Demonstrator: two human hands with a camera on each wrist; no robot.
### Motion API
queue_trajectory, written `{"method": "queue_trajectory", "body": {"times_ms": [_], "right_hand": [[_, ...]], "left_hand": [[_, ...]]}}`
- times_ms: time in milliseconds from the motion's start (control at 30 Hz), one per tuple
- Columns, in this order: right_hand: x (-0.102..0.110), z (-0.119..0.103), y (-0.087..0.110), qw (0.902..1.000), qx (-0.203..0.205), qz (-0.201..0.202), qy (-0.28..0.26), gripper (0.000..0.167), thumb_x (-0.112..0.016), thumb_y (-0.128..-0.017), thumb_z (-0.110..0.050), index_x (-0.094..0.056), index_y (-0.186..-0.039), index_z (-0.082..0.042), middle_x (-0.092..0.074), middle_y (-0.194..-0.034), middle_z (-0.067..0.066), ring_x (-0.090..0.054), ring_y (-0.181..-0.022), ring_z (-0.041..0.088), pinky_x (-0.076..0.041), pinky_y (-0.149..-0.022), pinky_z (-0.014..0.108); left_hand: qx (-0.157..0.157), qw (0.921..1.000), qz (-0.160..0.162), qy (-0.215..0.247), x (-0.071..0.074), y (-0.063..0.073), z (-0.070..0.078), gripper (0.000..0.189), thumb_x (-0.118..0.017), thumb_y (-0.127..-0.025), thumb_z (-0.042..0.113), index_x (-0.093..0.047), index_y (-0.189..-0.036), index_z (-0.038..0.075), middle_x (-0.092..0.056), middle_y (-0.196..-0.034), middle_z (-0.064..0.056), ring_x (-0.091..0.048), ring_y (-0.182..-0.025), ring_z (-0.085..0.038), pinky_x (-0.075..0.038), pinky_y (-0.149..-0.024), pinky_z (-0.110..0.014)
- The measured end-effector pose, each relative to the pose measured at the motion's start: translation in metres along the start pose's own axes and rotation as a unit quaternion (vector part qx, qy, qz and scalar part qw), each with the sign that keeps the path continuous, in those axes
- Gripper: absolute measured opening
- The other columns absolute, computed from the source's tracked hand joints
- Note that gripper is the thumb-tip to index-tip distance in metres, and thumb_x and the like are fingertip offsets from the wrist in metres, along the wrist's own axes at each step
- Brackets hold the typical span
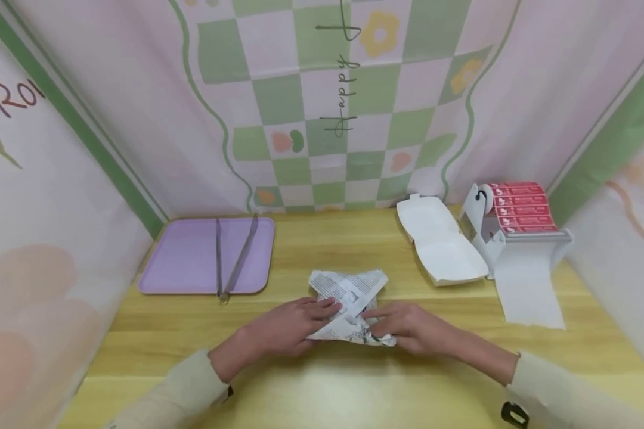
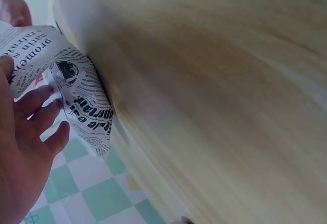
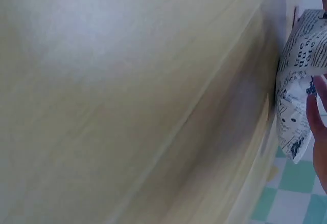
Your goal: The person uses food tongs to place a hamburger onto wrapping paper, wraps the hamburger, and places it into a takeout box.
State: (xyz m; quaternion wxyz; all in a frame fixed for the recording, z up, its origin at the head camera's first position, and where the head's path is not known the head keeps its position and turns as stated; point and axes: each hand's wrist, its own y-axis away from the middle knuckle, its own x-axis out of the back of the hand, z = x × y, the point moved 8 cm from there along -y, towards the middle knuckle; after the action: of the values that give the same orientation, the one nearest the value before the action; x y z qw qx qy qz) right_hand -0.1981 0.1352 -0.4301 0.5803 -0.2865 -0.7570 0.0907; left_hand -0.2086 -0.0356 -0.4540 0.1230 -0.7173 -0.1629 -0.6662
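A newsprint-patterned paper wrap (image 1: 349, 286) lies on the table in front of me, its flaps folded over and crossing. Whatever it may contain is hidden. My left hand (image 1: 292, 325) rests on the wrap's left side, fingers lying across the paper. From the right, my right hand (image 1: 415, 328) presses its fingertips against the crumpled right fold. In the left wrist view, the left hand (image 2: 28, 132) has loosely bent fingers against the printed paper (image 2: 84, 96). At the right wrist view's edge, fairly straight fingers of the right hand (image 3: 319, 147) touch the paper's side (image 3: 296, 96).
A lilac tray (image 1: 185, 256) with metal tongs (image 1: 238, 262) on it stands at the back left. An opened white takeaway box (image 1: 445, 247) sits back right, beside a label dispenser (image 1: 531, 235) with red stickers. Printed curtains surround the wooden table (image 1: 322, 393).
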Motion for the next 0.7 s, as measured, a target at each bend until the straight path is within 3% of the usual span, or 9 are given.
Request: {"method": "queue_trajectory", "body": {"times_ms": [100,233,367,433,567,633,700], "right_hand": [[0.001,0.005,0.005,0.9986,-0.023,0.018,-0.044,0.041,-0.068,-0.073,0.009,-0.076,-0.109,-0.009,-0.073,-0.118,0.016,-0.071,-0.106,0.033,-0.058,-0.091,0.034],[0.004,0.004,0.008,0.9951,-0.047,0.061,-0.062,0.036,-0.075,-0.075,0.006,-0.076,-0.109,-0.007,-0.074,-0.114,0.015,-0.073,-0.103,0.029,-0.055,-0.096,0.025],[0.014,-0.007,0.006,0.9938,0.004,0.098,-0.053,0.033,-0.079,-0.075,-0.001,-0.074,-0.107,-0.007,-0.075,-0.108,0.009,-0.071,-0.100,0.024,-0.051,-0.100,0.021],[0.019,-0.015,0.001,0.9945,0.053,0.085,-0.029,0.025,-0.076,-0.081,-0.003,-0.072,-0.104,-0.009,-0.073,-0.110,0.006,-0.068,-0.101,0.023,-0.051,-0.101,0.023],[0.021,-0.029,-0.007,0.9931,0.101,0.003,0.060,0.013,-0.072,-0.084,-0.010,-0.068,-0.092,-0.020,-0.069,-0.116,-0.001,-0.061,-0.109,0.019,-0.051,-0.097,0.030],[0.019,-0.035,-0.010,0.9827,0.115,-0.041,0.140,0.012,-0.072,-0.082,-0.013,-0.067,-0.087,-0.023,-0.069,-0.115,-0.003,-0.060,-0.107,0.018,-0.053,-0.093,0.032],[0.016,-0.041,-0.011,0.9610,0.135,-0.082,0.227,0.009,-0.069,-0.081,-0.017,-0.067,-0.085,-0.025,-0.069,-0.109,-0.005,-0.060,-0.104,0.018,-0.054,-0.086,0.031]], "left_hand": [[0.020,0.9980,0.007,0.060,-0.001,-0.001,-0.003,0.055,-0.049,-0.104,0.035,-0.039,-0.153,0.011,-0.040,-0.158,-0.010,-0.043,-0.143,-0.024,-0.038,-0.118,-0.040],[0.061,0.9896,0.012,0.130,-0.001,0.002,-0.009,0.050,-0.047,-0.105,0.037,-0.042,-0.152,0.019,-0.040,-0.157,-0.010,-0.049,-0.139,-0.026,-0.039,-0.117,-0.039],[0.066,0.9877,0.012,0.141,-0.002,0.002,-0.011,0.048,-0.047,-0.105,0.037,-0.046,-0.149,0.021,-0.040,-0.157,-0.010,-0.050,-0.138,-0.026,-0.039,-0.117,-0.038],[0.057,0.9896,0.015,0.131,-0.002,0.002,-0.010,0.048,-0.047,-0.105,0.036,-0.045,-0.150,0.019,-0.041,-0.157,-0.010,-0.049,-0.139,-0.025,-0.038,-0.117,-0.038],[0.039,0.9940,0.023,0.099,0.001,0.001,-0.006,0.055,-0.048,-0.104,0.036,-0.040,-0.152,0.010,-0.043,-0.156,-0.009,-0.045,-0.142,-0.024,-0.039,-0.117,-0.039],[0.035,0.9951,0.025,0.089,0.002,0.000,-0.006,0.058,-0.049,-0.104,0.035,-0.037,-0.153,0.006,-0.043,-0.155,-0.008,-0.045,-0.142,-0.023,-0.040,-0.117,-0.039],[0.028,0.9958,0.025,0.083,0.002,-0.001,-0.004,0.058,-0.049,-0.104,0.035,-0.037,-0.152,0.006,-0.042,-0.156,-0.008,-0.044,-0.143,-0.024,-0.040,-0.117,-0.040]]}}
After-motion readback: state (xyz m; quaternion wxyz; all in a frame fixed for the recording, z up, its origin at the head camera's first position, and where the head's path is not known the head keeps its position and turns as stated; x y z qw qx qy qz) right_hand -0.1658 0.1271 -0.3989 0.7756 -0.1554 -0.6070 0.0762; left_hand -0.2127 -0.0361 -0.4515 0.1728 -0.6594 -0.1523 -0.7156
